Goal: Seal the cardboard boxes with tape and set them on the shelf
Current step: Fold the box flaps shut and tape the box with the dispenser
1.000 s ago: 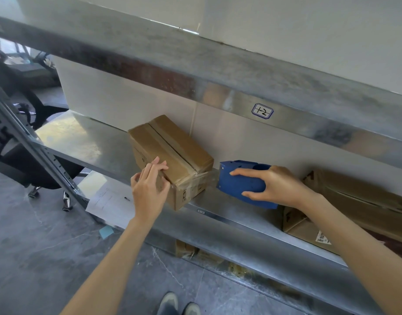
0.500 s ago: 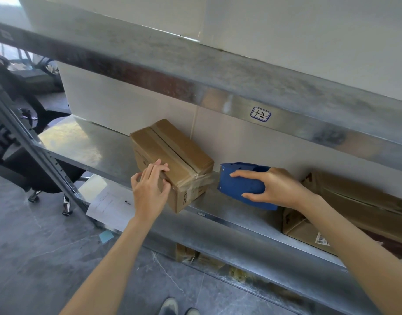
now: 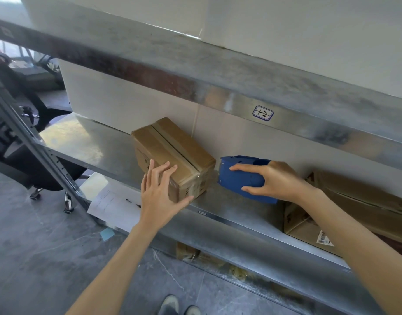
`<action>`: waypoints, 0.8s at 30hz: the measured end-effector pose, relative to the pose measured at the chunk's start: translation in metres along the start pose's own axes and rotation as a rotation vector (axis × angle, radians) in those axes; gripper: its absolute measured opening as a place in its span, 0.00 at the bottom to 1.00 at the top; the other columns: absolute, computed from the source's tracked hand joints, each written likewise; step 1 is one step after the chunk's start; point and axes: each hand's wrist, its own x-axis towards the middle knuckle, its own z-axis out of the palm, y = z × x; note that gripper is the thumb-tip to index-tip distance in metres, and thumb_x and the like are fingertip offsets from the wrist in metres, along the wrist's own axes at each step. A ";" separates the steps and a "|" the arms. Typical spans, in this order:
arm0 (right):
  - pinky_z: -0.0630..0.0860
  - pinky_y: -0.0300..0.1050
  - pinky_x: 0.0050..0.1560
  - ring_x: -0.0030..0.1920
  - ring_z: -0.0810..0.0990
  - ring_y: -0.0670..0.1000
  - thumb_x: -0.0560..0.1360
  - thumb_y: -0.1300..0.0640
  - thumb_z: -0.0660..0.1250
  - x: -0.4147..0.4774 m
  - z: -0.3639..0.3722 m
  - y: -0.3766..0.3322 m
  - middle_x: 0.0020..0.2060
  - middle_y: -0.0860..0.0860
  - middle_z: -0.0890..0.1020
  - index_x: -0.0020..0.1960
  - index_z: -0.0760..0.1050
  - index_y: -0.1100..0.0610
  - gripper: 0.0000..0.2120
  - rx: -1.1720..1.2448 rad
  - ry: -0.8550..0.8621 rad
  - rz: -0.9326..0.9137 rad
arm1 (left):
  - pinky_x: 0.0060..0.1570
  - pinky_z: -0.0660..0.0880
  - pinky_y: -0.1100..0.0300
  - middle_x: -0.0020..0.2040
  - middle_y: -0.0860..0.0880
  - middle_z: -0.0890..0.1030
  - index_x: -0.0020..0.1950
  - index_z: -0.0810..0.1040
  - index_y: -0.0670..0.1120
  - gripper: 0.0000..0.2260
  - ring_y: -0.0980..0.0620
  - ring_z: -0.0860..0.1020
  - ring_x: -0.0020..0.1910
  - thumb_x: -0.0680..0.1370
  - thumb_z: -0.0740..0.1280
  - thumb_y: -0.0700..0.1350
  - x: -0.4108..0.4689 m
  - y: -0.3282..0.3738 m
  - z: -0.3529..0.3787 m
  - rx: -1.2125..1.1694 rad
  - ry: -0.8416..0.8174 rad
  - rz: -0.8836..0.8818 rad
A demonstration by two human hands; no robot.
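A small brown cardboard box (image 3: 172, 153) with clear tape along its top seam sits on the metal shelf (image 3: 86, 144), close to the wall. My left hand (image 3: 160, 192) rests against the box's near left corner, fingers straight and spread, thumb under the front edge. Just right of the box, my right hand (image 3: 275, 180) grips a blue tape dispenser (image 3: 238, 176) held over the shelf.
A larger cardboard box (image 3: 359, 212) lies on the same shelf at the far right. An upper shelf (image 3: 195, 71) with a label overhangs. A sloping shelf post (image 3: 36, 151), an office chair (image 3: 25, 169) and papers (image 3: 113, 201) on the floor are to the left.
The small box has slid further back onto the shelf under my left hand, whose thumb has dropped below the front edge. My right hand still holds the dispenser in much the same place.
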 end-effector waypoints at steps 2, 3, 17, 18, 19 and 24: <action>0.73 0.37 0.37 0.32 0.76 0.47 0.75 0.38 0.64 0.002 0.002 -0.001 0.35 0.47 0.81 0.70 0.54 0.24 0.29 0.006 0.003 0.003 | 0.68 0.69 0.38 0.73 0.48 0.68 0.71 0.70 0.48 0.37 0.41 0.58 0.78 0.67 0.78 0.59 -0.001 0.004 0.007 -0.036 0.021 -0.048; 0.74 0.38 0.38 0.32 0.76 0.47 0.75 0.37 0.64 0.003 0.003 -0.001 0.35 0.47 0.81 0.70 0.54 0.24 0.29 0.011 0.012 0.005 | 0.63 0.74 0.37 0.72 0.48 0.68 0.71 0.71 0.47 0.36 0.41 0.59 0.78 0.66 0.80 0.55 -0.001 0.006 0.010 -0.061 0.040 -0.064; 0.67 0.40 0.30 0.23 0.61 0.49 0.75 0.40 0.66 0.023 0.000 -0.042 0.22 0.51 0.62 0.71 0.64 0.30 0.25 0.001 0.028 -0.149 | 0.59 0.73 0.71 0.74 0.61 0.64 0.70 0.72 0.50 0.34 0.55 0.64 0.76 0.66 0.81 0.40 0.001 -0.052 -0.039 -0.344 -0.054 -0.050; 0.66 0.40 0.30 0.23 0.60 0.48 0.75 0.40 0.66 0.025 -0.001 -0.042 0.21 0.50 0.61 0.70 0.65 0.30 0.25 0.003 0.027 -0.154 | 0.57 0.72 0.74 0.75 0.61 0.65 0.70 0.72 0.51 0.34 0.55 0.64 0.76 0.67 0.80 0.40 0.001 -0.052 -0.039 -0.350 -0.057 -0.051; 0.65 0.39 0.29 0.23 0.60 0.47 0.75 0.40 0.66 0.026 -0.002 -0.040 0.22 0.48 0.61 0.70 0.65 0.30 0.25 0.014 0.024 -0.157 | 0.56 0.72 0.75 0.75 0.60 0.65 0.69 0.72 0.51 0.34 0.55 0.63 0.76 0.67 0.80 0.40 0.001 -0.052 -0.040 -0.356 -0.059 -0.051; 0.62 0.31 0.31 0.25 0.64 0.49 0.73 0.42 0.70 0.031 -0.001 -0.027 0.23 0.47 0.64 0.69 0.64 0.27 0.28 0.099 0.013 -0.145 | 0.57 0.75 0.68 0.73 0.64 0.65 0.68 0.71 0.53 0.33 0.59 0.64 0.75 0.67 0.80 0.41 0.003 -0.048 -0.041 -0.367 -0.044 -0.040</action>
